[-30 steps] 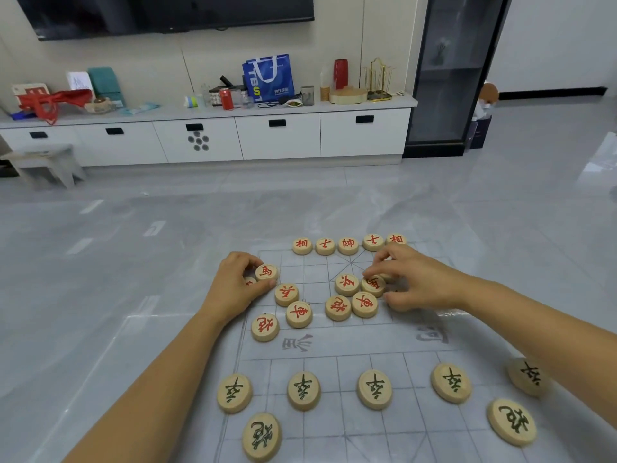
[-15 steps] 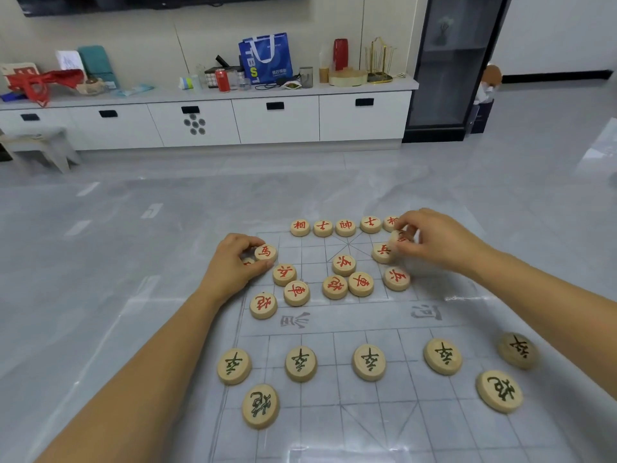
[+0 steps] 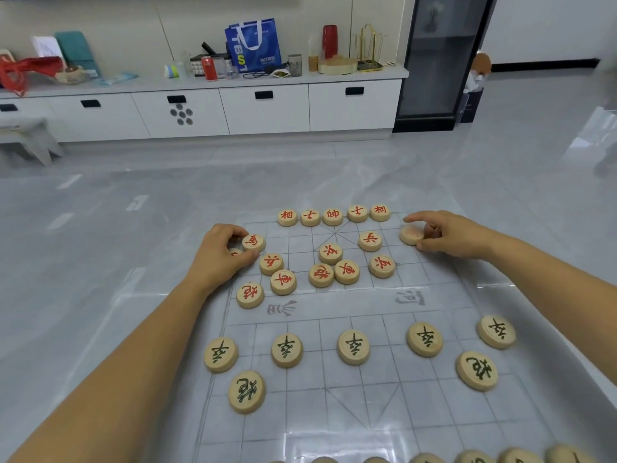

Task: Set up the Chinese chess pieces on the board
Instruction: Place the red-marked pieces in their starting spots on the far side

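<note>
On my feed the clear board (image 3: pixel 367 312) lies flat on the grey floor (image 3: pixel 100 245). The left hand (image 3: pixel 217 259) sits at the board's far left edge with its fingers curled, thumb and forefinger pinching the red horse piece (image 3: pixel 253 242). The rim of a second piece (image 3: pixel 234 252) peeks out beneath those fingers. The right hand (image 3: pixel 447 233) is at the far right edge. Its forefinger is stretched over the top of a blurred piece (image 3: pixel 412 234) and its thumb is against the near side, so it pinches that piece just above the sheet or on it, I cannot tell which. Along the far edge I see the back row (image 3: pixel 333 215) of 5 red pieces, side by side. Between the 2 hands, 8 loose red pieces (image 3: pixel 347 271) lie scattered over the far half, a few touching. On the near half, 5 black soldiers (image 3: pixel 353 346) stand in a spaced line, with 2 black cannons (image 3: pixel 247 391) closer to the camera, 1 toward each side. Behind it all, a white cabinet (image 3: pixel 267 108) carries a blue bag (image 3: pixel 253 45).
</note>
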A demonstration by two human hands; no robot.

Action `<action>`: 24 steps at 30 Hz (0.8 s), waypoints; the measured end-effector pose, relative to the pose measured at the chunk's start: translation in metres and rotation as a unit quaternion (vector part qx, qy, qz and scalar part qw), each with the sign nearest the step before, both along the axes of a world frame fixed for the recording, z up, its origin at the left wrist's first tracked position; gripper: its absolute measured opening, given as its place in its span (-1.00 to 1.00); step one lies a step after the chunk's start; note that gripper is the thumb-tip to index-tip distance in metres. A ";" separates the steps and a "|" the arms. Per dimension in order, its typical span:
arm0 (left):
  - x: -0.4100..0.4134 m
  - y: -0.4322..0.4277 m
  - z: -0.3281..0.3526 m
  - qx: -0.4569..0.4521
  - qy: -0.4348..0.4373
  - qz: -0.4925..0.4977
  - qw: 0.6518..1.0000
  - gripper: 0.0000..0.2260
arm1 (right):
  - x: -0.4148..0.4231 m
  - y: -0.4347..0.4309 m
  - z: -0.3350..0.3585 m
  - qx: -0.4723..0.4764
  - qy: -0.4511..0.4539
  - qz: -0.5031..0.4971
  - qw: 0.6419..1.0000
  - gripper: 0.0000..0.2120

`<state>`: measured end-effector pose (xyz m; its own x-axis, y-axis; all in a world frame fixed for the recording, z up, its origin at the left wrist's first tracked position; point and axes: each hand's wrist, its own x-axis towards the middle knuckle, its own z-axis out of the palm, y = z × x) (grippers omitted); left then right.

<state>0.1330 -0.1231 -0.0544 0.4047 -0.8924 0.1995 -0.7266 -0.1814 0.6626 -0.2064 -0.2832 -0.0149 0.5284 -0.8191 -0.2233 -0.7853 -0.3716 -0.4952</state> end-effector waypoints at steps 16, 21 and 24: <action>-0.003 0.000 0.003 0.000 0.008 0.003 1.000 -0.74 | 0.003 -0.008 -0.008 0.014 -0.069 -0.070 0.995 -0.66; -0.003 0.002 0.005 0.012 0.019 0.003 1.000 -0.68 | 0.009 -0.007 -0.013 0.015 -0.084 -0.096 0.992 -0.64; -0.002 0.001 0.007 0.029 0.021 -0.009 0.999 -0.61 | 0.008 -0.008 -0.011 0.040 -0.069 -0.089 0.993 -0.60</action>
<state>0.1310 -0.1218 -0.0473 0.3947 -0.9096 0.1297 -0.7016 -0.2072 0.6818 -0.1985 -0.2916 -0.0257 0.4072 -0.8845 -0.2276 -0.7579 -0.1882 -0.6246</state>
